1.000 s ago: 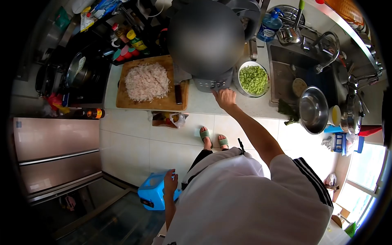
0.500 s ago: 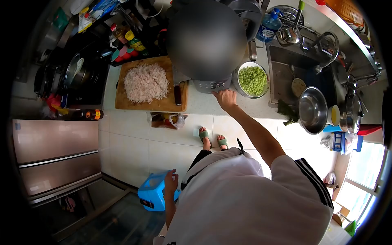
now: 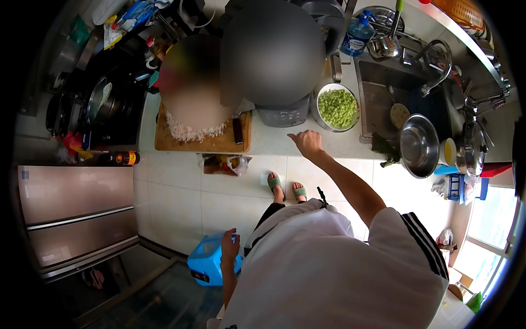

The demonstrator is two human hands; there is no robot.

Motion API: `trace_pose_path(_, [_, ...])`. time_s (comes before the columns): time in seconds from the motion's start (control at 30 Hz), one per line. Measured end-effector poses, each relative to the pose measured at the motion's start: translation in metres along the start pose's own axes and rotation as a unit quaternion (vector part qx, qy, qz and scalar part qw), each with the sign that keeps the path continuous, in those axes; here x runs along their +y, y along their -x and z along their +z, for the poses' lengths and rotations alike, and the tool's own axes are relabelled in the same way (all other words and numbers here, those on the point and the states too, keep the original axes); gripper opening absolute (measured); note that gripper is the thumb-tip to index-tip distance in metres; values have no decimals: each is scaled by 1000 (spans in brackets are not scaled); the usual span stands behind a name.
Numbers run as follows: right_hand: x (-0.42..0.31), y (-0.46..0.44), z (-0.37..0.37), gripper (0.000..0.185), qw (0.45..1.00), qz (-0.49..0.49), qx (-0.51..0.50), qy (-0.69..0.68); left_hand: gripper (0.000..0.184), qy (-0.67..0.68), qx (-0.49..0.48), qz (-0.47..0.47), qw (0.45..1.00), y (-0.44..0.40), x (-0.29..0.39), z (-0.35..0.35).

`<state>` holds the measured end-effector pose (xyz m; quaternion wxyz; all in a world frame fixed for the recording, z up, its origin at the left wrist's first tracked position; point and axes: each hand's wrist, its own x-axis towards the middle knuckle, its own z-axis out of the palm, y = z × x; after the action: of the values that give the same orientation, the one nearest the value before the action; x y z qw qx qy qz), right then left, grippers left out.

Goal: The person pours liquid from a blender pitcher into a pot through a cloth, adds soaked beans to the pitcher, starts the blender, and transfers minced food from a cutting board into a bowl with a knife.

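My right hand (image 3: 308,142) is just in front of a grey appliance (image 3: 282,116) with a button panel, apart from it. Its thumb sticks out to the left, and it holds nothing that I can see. A blurred patch hides most of the appliance. To the right of the appliance stands a white bowl (image 3: 356,116) full of chopped green vegetable pieces (image 3: 337,108). My left hand (image 3: 230,245) hangs at my side over a blue bin (image 3: 205,262), empty, with its fingers loosely bent and apart.
On the left, a wooden board (image 3: 164,141) bears pale minced meat (image 3: 192,131) and a cleaver with a dark handle (image 3: 237,130); blur covers part of it. A sink (image 3: 372,82) and a steel bowl (image 3: 419,147) are on the right. A stove (image 3: 118,120) stands far left.
My right hand has drawn back slightly from the appliance's panel, with its thumb now sticking out. A second blurred patch now covers part of the meat and board. My left hand has barely moved.
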<state>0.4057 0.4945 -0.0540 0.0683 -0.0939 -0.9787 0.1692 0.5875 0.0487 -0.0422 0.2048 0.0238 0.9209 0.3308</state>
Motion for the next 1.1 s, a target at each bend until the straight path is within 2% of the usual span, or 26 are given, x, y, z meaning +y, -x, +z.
trace_pose_path(0.13, [21, 29, -16, 57, 998, 2, -40, 51, 30, 10, 3, 10, 1000, -2, 3, 3])
trace_pose_path(0.17, [31, 28, -28, 56, 981, 91, -146, -90, 30, 5, -7, 9, 1000, -6, 4, 3])
trace_pose_path(0.2, [35, 23, -59, 56, 926, 176, -244, -229, 30, 0, -17, 8, 1000, -9, 7, 2])
trace_pose_path(0.23, [42, 19, -89, 55, 834, 255, -332, -359, 30, -4, -28, 9, 1000, -14, 12, 1])
trace_pose_path(0.27, [57, 19, -118, 53, 790, 216, -359, -448, 31, 29, -54, 7, 998, -21, 29, -4])
trace_pose_path(0.33, [84, 23, -185, 47, 743, 80, -349, -566, 33, 98, -110, 5, 989, -42, 102, -27])
trace_pose_path(0.37, [102, 28, -213, 43, 708, 8, -323, -628, 35, 180, -151, 53, 970, -50, 147, -41])
trace_pose_path(0.4, [110, 29, -249, 40, 673, 10, -292, -680, 38, 262, -191, 99, 941, -56, 191, -55])
trace_pose_path(0.43, [129, 34, -276, 48, 662, 3, -261, -703, 38, 369, -248, 154, 882, -60, 228, -69])
trace_pose_path(0.47, [156, 39, -291, 47, 621, -5, -215, -754, 38, 469, -302, 203, 805, -62, 261, -80])
trace_pose_path(0.5, [201, 39, -292, 45, 709, 52, -95, -697, 38, 558, -352, 244, 710, -67, 281, -82])
trace_pose_path(0.53, [240, 44, -279, 36, 848, 213, 132, -466, 38, 624, -463, 296, 555, -96, 267, -71])
trace_pose_path(0.57, [294, 57, -249, 23, 889, 162, 413, -111, 37, 568, -386, 176, 705, -123, 248, -62])
trace_pose_path(0.63, [322, 107, -254, 20, 770, 361, 405, -337, 37, 385, -257, 113, 879, -152, 227, -35])
trace_pose_path(0.67, [332, 136, -241, 22, 751, 400, 432, -299, 37, 283, -217, 173, 918, -154, 217, -21])
trace_pose_path(0.7, [355, 169, -224, 23, 845, 368, 385, 53, 38, 176, -170, 223, 944, -146, 200, -10])
trace_pose_path(0.77, [335, 214, -215, 35, 811, 439, 372, 107, 39, -50, -64, 310, 947, -132, 166, 4])
trace_pose_path(0.8, [369, 246, -178, 47, 757, 445, 474, 59, 44, 74, -134, 99, 983, -115, 149, 10])
trace_pose_path(0.83, [408, 282, -146, 57, 747, 461, 457, 145, 47, 79, -162, 70, 981, -105, 119, 16])
trace_pose_path(0.87, [427, 301, -123, 68, 729, 472, 438, 230, 44, -33, -140, 121, 982, -92, 91, 18])
trace_pose_path(0.9, [405, 298, -130, 79, 692, 592, 405, -79, 39, -158, -48, 274, 947, -77, 55, 23])
trace_pose_path(0.93, [381, 292, -145, 89, 577, 649, 322, -376, 39, -135, -81, 209, 965, -66, 42, 19])
trace_pose_path(1.0, [335, 269, -160, 76, 384, 642, 248, -615, 38, -76, -152, 81, 982, -50, 25, 21])
trace_pose_path(1.03, [327, 264, -159, 76, 412, 612, 195, -646, 38, -37, -179, 27, 983, -47, 28, 17])
trace_pose_path(1.07, [360, 272, -138, 58, 326, 525, 120, -777, 38, -51, -177, 38, 982, -47, 25, 16])
trace_pose_path(1.1, [370, 271, -122, 47, 317, 453, 123, -824, 38, -66, -175, 52, 981, -52, 22, 14])
